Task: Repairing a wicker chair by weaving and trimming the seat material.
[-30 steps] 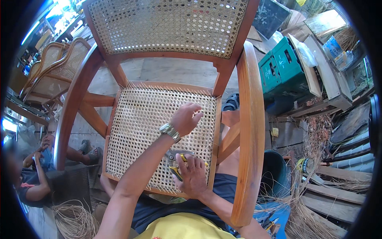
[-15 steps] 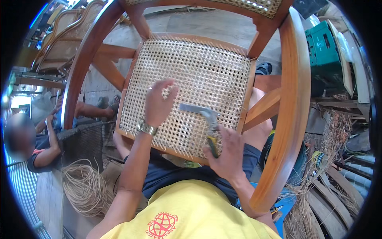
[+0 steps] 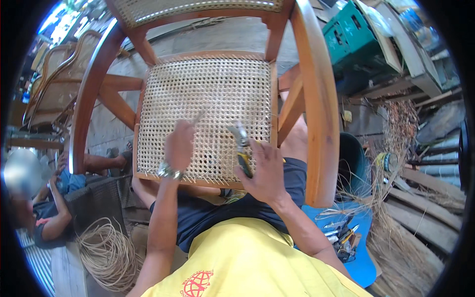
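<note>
A wooden armchair frame (image 3: 321, 114) stands before me, its seat of woven cane (image 3: 208, 89) facing up, with loose cane ends sticking out along the edges. Over the middle of the seat my left hand (image 3: 179, 146) is closed. A thin, blurred, pointed thing (image 3: 200, 116) juts from its fingers; its kind cannot be made out. To the right, my right hand (image 3: 264, 171) grips a hammer (image 3: 243, 159) by its black and yellow handle. The metal head is smeared by motion and hangs over the seat, apart from my left hand.
A coil of cane (image 3: 106, 255) lies at lower left, near a seated person (image 3: 52, 218). At right are a green crate (image 3: 349, 34), loose fibres (image 3: 401, 128) and wooden boards (image 3: 415, 222). Small tools (image 3: 341, 240) rest on a blue surface (image 3: 363, 262). Other cane-backed furniture (image 3: 62, 84) stands at far left.
My left hand has gone from loosely curled fingers to closed, with a thin thing now showing from it. The hammer head has turned from pointing left to pointing away. The whole view has shifted.
</note>
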Tool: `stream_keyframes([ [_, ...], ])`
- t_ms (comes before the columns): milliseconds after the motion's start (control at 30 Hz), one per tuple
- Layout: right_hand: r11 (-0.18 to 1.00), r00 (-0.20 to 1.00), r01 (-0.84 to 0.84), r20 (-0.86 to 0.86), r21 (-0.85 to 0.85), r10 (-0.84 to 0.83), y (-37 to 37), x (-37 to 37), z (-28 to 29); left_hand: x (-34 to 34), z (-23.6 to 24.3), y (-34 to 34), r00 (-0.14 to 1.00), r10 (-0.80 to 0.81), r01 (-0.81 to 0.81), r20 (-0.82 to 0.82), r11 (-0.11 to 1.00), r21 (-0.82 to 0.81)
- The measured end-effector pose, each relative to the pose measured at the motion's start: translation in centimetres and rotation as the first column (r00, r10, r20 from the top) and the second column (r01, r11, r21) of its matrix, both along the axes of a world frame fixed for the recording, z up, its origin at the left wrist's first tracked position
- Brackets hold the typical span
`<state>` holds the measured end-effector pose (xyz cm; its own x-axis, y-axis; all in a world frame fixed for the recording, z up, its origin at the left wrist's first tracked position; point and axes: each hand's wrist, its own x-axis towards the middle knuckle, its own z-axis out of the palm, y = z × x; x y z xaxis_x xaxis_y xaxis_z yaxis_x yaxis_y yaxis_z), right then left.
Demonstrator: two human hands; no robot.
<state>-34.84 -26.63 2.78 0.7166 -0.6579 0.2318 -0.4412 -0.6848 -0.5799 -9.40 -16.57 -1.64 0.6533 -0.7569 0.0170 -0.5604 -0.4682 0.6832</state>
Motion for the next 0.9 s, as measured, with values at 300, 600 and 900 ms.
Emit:
stream_keyframes([
  [300,0.977,0.981,-0.188,-0.074,-0.099,0.181,0.2,4.6,-3.2,-0.1,0.8,15.5,0.725,0.532,-0.689,-0.438,0.58,-0.435],
  [600,0.877,0.919,0.31,0.121,0.368,-0.375,-5.0,-0.6,4.0,-7.3,-3.5,17.0,0.126,0.403,-0.913,-0.906,0.404,0.053],
  [900,0.937,0.858,0.312,0.378,0.158,-0.349,-15.5,2.9,1.5,-6.5,-8.3,13.6,0.035,0.289,-0.912,-0.957,0.401,0.088],
])
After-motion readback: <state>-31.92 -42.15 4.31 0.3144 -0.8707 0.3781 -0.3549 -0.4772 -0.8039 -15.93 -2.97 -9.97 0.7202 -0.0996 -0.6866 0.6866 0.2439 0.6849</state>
